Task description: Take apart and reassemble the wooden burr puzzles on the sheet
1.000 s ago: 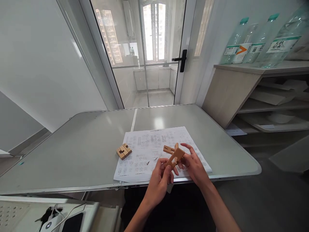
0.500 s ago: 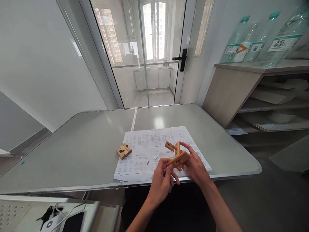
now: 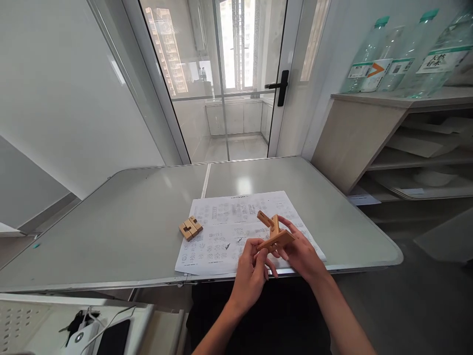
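Observation:
Over the near edge of the table, both hands hold a partly joined wooden puzzle (image 3: pixel 274 229) made of tan slotted pieces. My left hand (image 3: pixel 253 268) pinches its lower left end between thumb and fingers. Wrapped around its right side is my right hand (image 3: pixel 302 254), with the index finger along the upright piece. One bar of the puzzle sticks out to the upper left. Beneath the hands lies a printed sheet (image 3: pixel 218 234) with rows of small diagrams. A second wooden block puzzle (image 3: pixel 191 228) rests at the sheet's left edge.
The grey table (image 3: pixel 148 217) reaches to a glass door (image 3: pixel 236 123). At right stands a shelf unit (image 3: pixel 358 133) with plastic bottles (image 3: pixel 364 59) on top. Lower left, a white cart (image 3: pixel 37 320) carries a phone (image 3: pixel 114 337), a cable and a white charger (image 3: pixel 79 340).
The held wooden puzzle has tilted slightly and shifted a little to the right with both hands. The view has moved slightly. Both hands keep their grip.

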Available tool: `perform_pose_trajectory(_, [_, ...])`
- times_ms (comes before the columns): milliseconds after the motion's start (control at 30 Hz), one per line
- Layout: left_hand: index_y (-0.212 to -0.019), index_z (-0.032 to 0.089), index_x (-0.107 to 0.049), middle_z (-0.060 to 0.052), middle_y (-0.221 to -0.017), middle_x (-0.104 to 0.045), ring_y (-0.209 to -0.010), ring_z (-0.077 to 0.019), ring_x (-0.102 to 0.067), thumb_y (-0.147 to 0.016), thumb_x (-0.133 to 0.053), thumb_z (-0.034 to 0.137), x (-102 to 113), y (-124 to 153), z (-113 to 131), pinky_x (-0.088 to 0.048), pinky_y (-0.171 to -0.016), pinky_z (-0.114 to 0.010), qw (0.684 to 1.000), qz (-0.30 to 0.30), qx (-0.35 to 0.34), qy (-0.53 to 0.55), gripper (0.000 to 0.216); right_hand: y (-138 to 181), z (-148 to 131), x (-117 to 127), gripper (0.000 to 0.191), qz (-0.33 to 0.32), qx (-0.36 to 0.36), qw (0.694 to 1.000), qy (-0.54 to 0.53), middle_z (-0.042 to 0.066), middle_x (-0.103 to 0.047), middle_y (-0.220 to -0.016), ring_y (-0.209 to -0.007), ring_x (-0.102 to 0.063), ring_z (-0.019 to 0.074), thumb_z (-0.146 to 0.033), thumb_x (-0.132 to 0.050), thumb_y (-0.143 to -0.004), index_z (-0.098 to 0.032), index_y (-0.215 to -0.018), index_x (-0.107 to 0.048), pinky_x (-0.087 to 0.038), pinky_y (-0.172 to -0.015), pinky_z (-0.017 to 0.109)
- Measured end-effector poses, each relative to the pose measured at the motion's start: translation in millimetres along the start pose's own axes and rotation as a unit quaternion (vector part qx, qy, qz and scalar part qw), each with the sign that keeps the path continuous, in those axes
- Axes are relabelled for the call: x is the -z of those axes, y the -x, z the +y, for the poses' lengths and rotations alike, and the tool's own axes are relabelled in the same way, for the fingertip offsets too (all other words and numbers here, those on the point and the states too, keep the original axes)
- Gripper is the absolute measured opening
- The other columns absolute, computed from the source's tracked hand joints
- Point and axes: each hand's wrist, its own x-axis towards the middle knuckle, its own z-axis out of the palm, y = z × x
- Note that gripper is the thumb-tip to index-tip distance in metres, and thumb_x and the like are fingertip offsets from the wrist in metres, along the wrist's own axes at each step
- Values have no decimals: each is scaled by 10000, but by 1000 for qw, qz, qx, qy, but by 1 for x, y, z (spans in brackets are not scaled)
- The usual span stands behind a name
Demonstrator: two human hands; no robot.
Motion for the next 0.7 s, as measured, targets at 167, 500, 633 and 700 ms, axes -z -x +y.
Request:
perform_pose_trajectory(167, [-1104, 212, -507, -58, -1025, -710, -589, -107, -659, -1033, -485, 548, -1, -1, 4, -458, -548, -238, 1000, 2, 17, 16, 343, 1, 0, 3, 698, 4, -6, 1000, 24, -73, -516, -526, -464, -434, 152, -539, -730, -872, -263, -1464, -481, -385, -549, 301])
perform_pose_trajectory(500, [-1104, 214, -505, -61, -1065, -713, -599, -105, -653, -1050, -467, 508, -2, -1, 4, -455, -559, -244, 1000, 6, 16, 4, 301, -2, 2, 6, 701, -2, -13, 1000, 6, -55, -560, -594, -457, -439, 134, -522, -728, -878, -245, -1467, -468, -371, -540, 296])
perform_pose_trajectory(633, [-1116, 212, -499, -65, -1068, -711, -597, -111, -657, -1043, -474, 516, -2, -2, 2, -459, -560, -249, 1000, 9, 18, 7, 313, -3, 3, 8, 743, -6, -14, 1000, 25, -68, -509, -546, -474, -429, 156, -561, -733, -864, -269, -1485, -449, -370, -550, 307])
perform_pose_trajectory(700, [-1118, 213, -501, -63, -1071, -710, -589, -105, -654, -1050, -470, 499, -2, -3, 1, -461, -565, -250, 1000, 11, 13, 11, 296, -2, 3, 9, 742, -3, -14, 1000, 26, -65, -521, -554, -477, -435, 158, -554, -736, -865, -280, -1488, -441, -363, -541, 300])
